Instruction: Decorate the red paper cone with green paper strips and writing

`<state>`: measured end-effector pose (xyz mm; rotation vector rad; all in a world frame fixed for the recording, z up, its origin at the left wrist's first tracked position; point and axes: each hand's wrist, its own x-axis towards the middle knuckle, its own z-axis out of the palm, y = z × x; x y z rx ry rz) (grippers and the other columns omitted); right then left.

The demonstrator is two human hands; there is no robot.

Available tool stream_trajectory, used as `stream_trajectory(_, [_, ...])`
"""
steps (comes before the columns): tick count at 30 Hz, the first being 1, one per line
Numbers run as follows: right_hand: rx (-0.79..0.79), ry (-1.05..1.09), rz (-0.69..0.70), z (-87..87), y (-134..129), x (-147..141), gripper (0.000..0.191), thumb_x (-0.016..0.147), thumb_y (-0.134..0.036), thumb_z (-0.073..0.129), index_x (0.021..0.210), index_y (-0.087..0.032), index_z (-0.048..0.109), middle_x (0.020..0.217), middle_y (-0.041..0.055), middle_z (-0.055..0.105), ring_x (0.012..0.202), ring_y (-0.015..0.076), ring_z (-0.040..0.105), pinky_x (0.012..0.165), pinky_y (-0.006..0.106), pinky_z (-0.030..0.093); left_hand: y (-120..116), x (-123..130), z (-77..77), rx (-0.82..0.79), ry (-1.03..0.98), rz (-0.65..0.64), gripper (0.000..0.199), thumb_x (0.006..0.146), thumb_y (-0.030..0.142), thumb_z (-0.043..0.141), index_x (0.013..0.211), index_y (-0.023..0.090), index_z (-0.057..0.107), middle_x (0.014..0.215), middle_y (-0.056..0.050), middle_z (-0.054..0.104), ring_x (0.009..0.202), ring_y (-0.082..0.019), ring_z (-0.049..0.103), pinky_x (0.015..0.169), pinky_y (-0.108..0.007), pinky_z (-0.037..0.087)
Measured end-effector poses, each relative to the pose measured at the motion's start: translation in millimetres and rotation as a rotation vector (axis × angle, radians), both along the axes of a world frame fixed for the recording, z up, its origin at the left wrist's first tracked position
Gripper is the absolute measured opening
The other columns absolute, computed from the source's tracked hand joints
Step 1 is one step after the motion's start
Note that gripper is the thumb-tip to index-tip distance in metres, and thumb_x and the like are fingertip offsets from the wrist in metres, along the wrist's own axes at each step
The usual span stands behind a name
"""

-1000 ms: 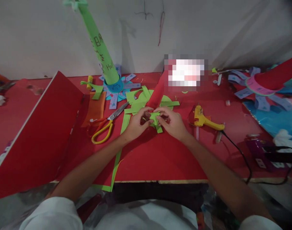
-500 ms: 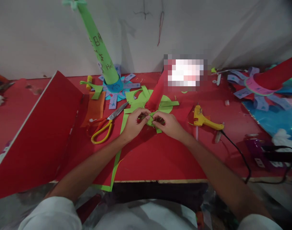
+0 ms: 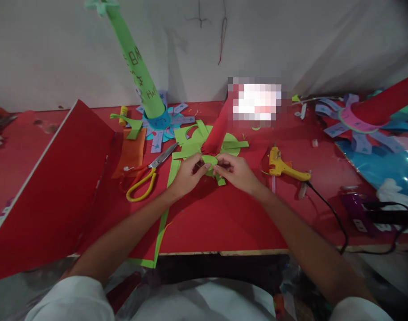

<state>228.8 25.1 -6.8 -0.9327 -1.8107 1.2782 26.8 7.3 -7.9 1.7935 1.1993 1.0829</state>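
Observation:
My left hand (image 3: 190, 174) and my right hand (image 3: 235, 171) meet at the middle of the table, fingers pinched on a small green paper piece (image 3: 210, 159) held between them. Just behind it leans a red paper tube (image 3: 217, 131), its foot on a round green paper base (image 3: 232, 141) with strips sticking out around it. One green strip (image 3: 220, 180) pokes out below my fingers. Scissors (image 3: 146, 176) with yellow and red-orange handles lie left of my left hand. A yellow glue gun (image 3: 284, 167) rests to the right of my right hand.
A green lettered tube (image 3: 140, 67) stands at the back left beside a yellow glue stick (image 3: 123, 113). Orange paper (image 3: 132, 149) lies near the scissors. A red board (image 3: 56, 191) slants up at left. Another red tube (image 3: 387, 104) and a black cable (image 3: 327, 209) are at right.
The small green paper piece has turned in my fingers, and more of its flat face shows now. My hands stay in nearly the same place; the view has shifted slightly.

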Motion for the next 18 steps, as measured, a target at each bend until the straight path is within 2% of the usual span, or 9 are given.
stream_trajectory(6, [0.066, -0.051, -0.035, 4.9, 0.6, 1.0, 0.026, 0.096, -0.048, 0.06, 0.09, -0.022, 0.061, 0.076, 0.0016, 0.069, 0.071, 0.0168, 0.065, 0.066, 0.029, 0.05, 0.0, -1.3, -0.6, 0.033, -0.011, 0.04, 0.038, 0.1, 0.053, 0.056, 0.081, 0.021, 0.05, 0.071, 0.003, 0.05, 0.067, -0.012, 0.049, 0.062, -0.026, 0.038])
stream_trajectory(12, [0.095, -0.048, -0.081, 8.5, -0.2, 2.2, 0.027, 0.097, -0.048, 0.061, 0.091, -0.022, 0.065, 0.073, 0.0012, 0.068, 0.07, 0.0171, 0.066, 0.067, 0.03, 0.05, 0.0, -2.2, 0.5, 0.043, -0.018, 0.063, 0.032, 0.1, 0.052, 0.055, 0.1, 0.021, 0.061, 0.073, 0.001, 0.058, 0.068, -0.014, 0.055, 0.063, -0.027, 0.041])
stream_trajectory(18, [0.128, -0.103, -0.049, 9.5, -2.6, 0.3, 0.022, 0.098, -0.041, 0.058, 0.091, -0.022, 0.065, 0.073, 0.0005, 0.069, 0.069, 0.0161, 0.066, 0.067, 0.028, 0.049, -2.7, -1.5, 1.3, 0.02, -0.022, 0.086, 0.031, 0.104, 0.048, 0.05, 0.088, 0.021, 0.054, 0.066, 0.004, 0.051, 0.061, -0.012, 0.05, 0.06, -0.026, 0.039])
